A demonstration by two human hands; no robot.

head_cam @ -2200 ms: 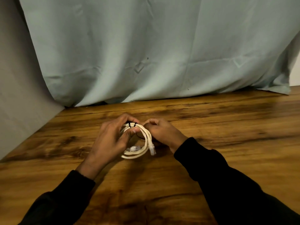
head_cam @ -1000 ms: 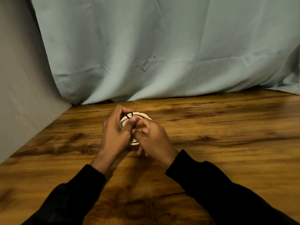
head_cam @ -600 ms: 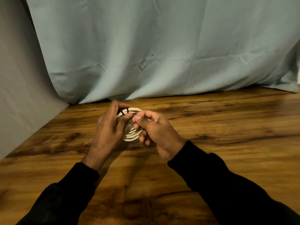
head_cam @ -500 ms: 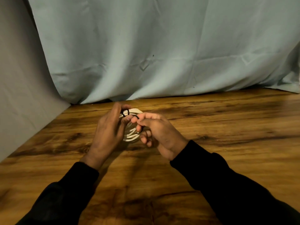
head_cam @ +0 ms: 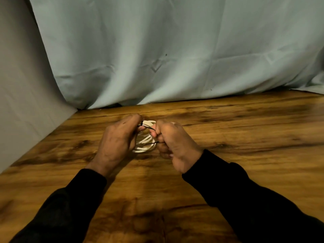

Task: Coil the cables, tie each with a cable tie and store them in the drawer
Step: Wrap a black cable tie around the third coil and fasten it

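A white cable lies coiled into a small ring just above the wooden table, held between both hands. My left hand grips the coil's left side, its fingertips at the top where a thin black cable tie wraps the strands. My right hand is closed on the tie's loose black tail, which runs from the wrap toward its fingers and shows again lower by the coil. Much of the coil is hidden behind both hands.
A pale blue-green cloth hangs as a backdrop along the table's far edge. A grey panel slopes along the left side. No drawer or other cable is in view.
My right hand has drawn the black tie's tail out to the right, away from the wrap. The coil and my left hand have stayed at about the same spot.
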